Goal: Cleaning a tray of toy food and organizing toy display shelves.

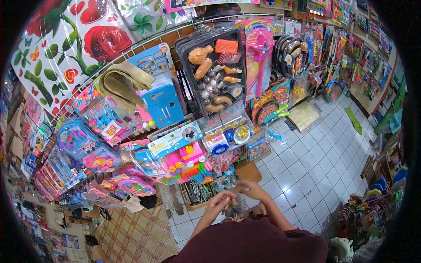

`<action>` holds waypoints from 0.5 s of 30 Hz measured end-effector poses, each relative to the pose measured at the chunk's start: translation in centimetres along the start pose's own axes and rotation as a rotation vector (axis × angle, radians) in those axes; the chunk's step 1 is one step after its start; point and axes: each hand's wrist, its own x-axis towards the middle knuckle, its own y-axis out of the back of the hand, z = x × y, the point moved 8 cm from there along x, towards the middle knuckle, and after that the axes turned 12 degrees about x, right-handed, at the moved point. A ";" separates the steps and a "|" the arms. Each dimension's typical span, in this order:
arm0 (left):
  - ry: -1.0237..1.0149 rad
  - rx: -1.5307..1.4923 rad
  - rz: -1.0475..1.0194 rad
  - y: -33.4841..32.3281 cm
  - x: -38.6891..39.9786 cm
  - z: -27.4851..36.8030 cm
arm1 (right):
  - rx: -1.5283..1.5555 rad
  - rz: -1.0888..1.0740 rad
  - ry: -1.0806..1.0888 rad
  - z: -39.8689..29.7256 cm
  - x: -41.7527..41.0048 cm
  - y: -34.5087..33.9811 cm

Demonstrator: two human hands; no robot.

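Both hands are low in the middle of the view, close together in front of the dark maroon shirt (256, 240). My left hand (222, 201) has its fingers bent, and my right hand (249, 189) curls towards it from the right. Whether either holds something small is too unclear to tell. Clear crinkled plastic (240, 200) shows between and below them. Just beyond lies a tray of metal hooks (197, 194). Above hang a packaged building-block toy set (174, 139), a blue toy refrigerator (164, 105) and a black tray of toy food (215, 72).
A wire grid rack (141, 44) carries many packaged toys, with a folded olive cloth (123, 82) over them. Flat packages (304, 115) and a green item (353, 121) lie on the white tiled floor (292, 171). Colourful goods (368, 203) hang at the lower right.
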 end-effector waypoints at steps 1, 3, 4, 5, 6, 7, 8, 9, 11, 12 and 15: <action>0.000 -0.002 0.021 -0.3 0.1 -0.1 | 0.120 0.050 -0.047 -0.7 0.7 1.6; 0.011 0.021 0.061 -0.9 0.9 0.2 | 0.037 0.133 -0.017 -3.4 3.0 5.4; 0.022 0.043 0.088 -1.2 1.4 0.2 | 0.068 0.186 0.034 -5.4 4.0 7.2; 0.020 0.033 0.104 -1.5 2.1 0.0 | 0.098 0.239 0.085 -7.0 5.1 9.1; 0.006 0.029 0.120 -1.8 3.0 -0.1 | 0.152 0.261 0.127 -7.4 6.3 11.1; -0.008 0.025 0.138 -2.1 4.0 -0.2 | 0.208 0.280 0.170 -8.1 7.5 13.2; 0.046 0.079 0.184 -2.2 4.9 -0.6 | 0.197 0.261 0.168 -8.8 8.7 14.9; 0.026 0.091 0.245 -2.4 6.0 -0.1 | 0.244 0.287 0.265 -11.0 9.5 16.8; 0.068 0.095 0.332 -2.6 7.9 -1.1 | 0.284 0.279 0.371 -14.9 10.7 20.4; 0.067 0.099 0.384 -2.8 8.9 -1.5 | 0.300 0.236 0.413 -16.8 11.2 21.8; 0.142 0.125 0.533 -3.5 11.4 -3.2 | 0.347 0.150 0.433 -22.0 12.1 26.6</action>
